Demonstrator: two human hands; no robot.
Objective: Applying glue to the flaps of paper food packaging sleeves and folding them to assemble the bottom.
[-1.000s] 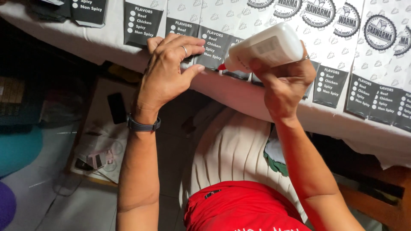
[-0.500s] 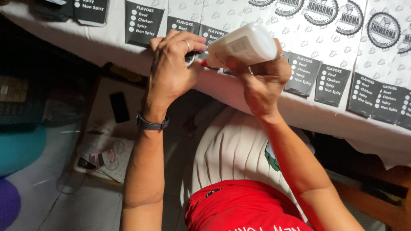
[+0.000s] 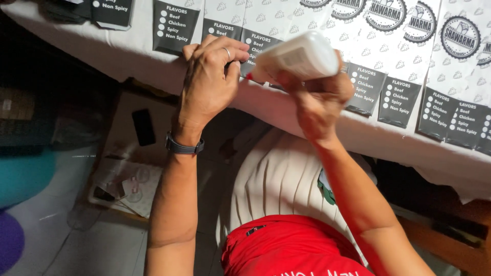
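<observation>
White bottle (image 3: 299, 56) lies tilted in the closed right hand (image 3: 319, 99), its red tip (image 3: 249, 76) just beside the left hand (image 3: 209, 82), whose fingers pinch 1 printed bag (image 3: 255, 43).

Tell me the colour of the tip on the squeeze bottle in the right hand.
Red: the bottle tip pokes out of the white squeeze bottle, seen from the head camera.
</observation>
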